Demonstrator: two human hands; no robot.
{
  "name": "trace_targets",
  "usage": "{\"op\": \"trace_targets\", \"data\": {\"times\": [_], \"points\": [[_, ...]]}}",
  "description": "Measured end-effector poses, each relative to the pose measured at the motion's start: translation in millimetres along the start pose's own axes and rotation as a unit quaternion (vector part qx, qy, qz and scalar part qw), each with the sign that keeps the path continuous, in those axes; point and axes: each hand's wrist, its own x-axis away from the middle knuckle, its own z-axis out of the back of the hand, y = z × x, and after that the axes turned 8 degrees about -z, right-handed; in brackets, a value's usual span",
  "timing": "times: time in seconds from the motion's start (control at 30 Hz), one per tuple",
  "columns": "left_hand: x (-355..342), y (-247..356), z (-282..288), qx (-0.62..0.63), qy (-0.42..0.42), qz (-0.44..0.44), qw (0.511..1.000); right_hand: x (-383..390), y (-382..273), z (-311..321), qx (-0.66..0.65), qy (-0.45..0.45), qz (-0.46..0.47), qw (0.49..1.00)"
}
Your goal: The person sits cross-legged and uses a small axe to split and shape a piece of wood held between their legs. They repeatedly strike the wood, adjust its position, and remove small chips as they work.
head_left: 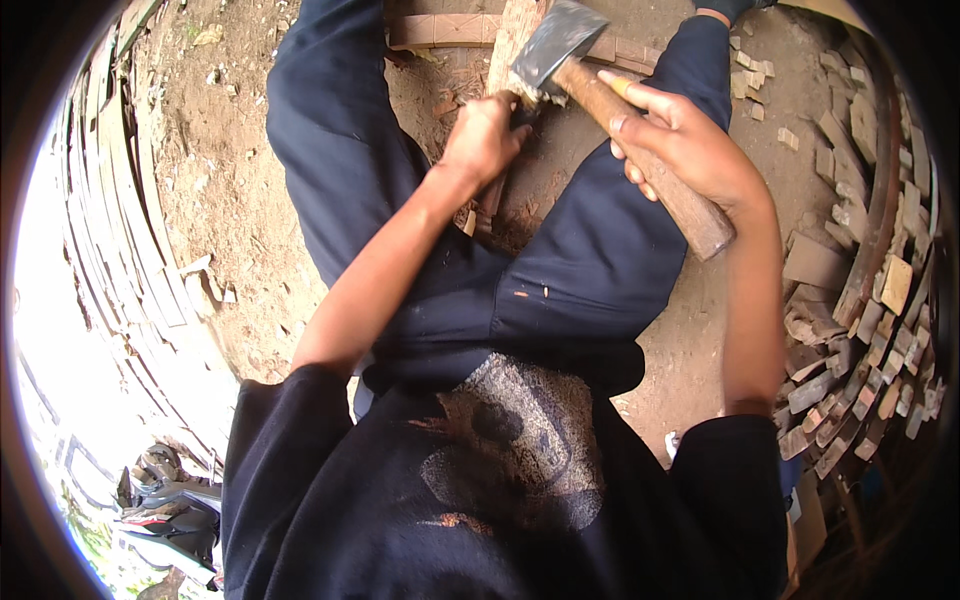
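Observation:
In my right hand (pixel 685 145) is a hatchet, its thick wooden handle (pixel 600 95) wrapped by my fingers. The grey metal head (pixel 560 45) hangs over a light wooden beam (pixel 517 28) between my legs. My left hand (pixel 483 138) is closed beside the beam, around a short dark tool (pixel 520 113) that stands against the wood. The hatchet head hides part of this tool, so its kind cannot be made out. Pale, frayed wood shows just under the head. Whether the hatchet touches the tool is unclear.
Crossing behind the beam lies a reddish-brown timber (pixel 440 30). My legs (pixel 350 170) flank the work on bare earth. Stacked wood offcuts (pixel 880 350) line the right side, with small blocks (pixel 755 75) scattered nearby. Long wooden strips (pixel 125 200) lie along the left.

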Motion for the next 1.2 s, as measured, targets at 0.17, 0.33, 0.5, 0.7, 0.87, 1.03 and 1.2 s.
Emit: {"op": "trace_targets", "data": {"times": [0.17,0.33,0.5,0.7,0.87,1.03,1.2], "points": [[-0.7,-9.1,36.8,0.060,0.062,0.044,0.995,-6.2,52.9,-24.3,-0.358,0.003,0.070,0.931],[-13.7,-31.9,52.6,0.252,0.212,0.054,0.943,-47.6,117.8,-54.5,-0.497,0.042,0.081,0.863],[-22.9,-52.3,58.2,0.303,0.221,0.222,0.900,-87.5,141.4,-56.7,-0.481,0.003,0.010,0.877],[-14.2,-65.2,26.9,0.104,-0.094,0.254,0.957,-110.1,130.9,-57.0,-0.453,0.039,-0.022,0.890],[3.5,-51.8,17.3,0.070,-0.144,0.176,0.971,-103.9,124.3,-59.4,-0.424,0.031,-0.049,0.904],[-7.0,-80.2,14.7,0.009,-0.197,0.188,0.962,-121.1,129.3,-53.9,-0.449,0.002,-0.088,0.889],[7.5,-62.0,16.9,0.139,-0.152,0.067,0.976,-132.0,131.0,-58.0,-0.446,0.017,-0.097,0.890]]}}
